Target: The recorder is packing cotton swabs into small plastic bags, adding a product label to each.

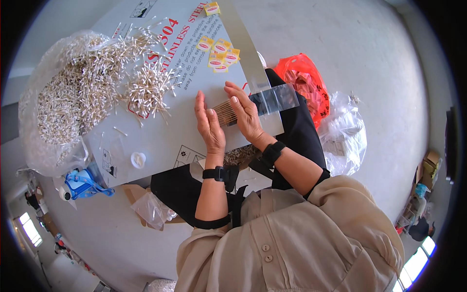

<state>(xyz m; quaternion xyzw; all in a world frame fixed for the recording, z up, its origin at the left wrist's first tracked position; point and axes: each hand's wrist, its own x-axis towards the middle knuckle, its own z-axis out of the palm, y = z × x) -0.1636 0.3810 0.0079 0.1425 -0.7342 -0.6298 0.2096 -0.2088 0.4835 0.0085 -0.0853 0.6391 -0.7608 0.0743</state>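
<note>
Between my two palms sits a bundle of cotton swabs (225, 113), its thin brown sticks lined up side by side at the table's near right part. My left hand (211, 127) presses on the left end of the bundle, fingers straight and thumb along it. Against the right end lies my right hand (247, 116), fingers stretched and thumb bent over. A clear plastic strip or sleeve (283, 98) sticks out beyond my right hand over the table edge. Left of my hands is a loose heap of cotton swabs (150, 90).
A big clear bag (35, 121) full of swabs spills onto the grey table (168, 131). Small yellow packets (221, 56) lie at the far side. A white cap (138, 159) is near the front edge. Red (304, 85) and white (343, 141) plastic bags stand at right, a blue bottle (80, 182) at left.
</note>
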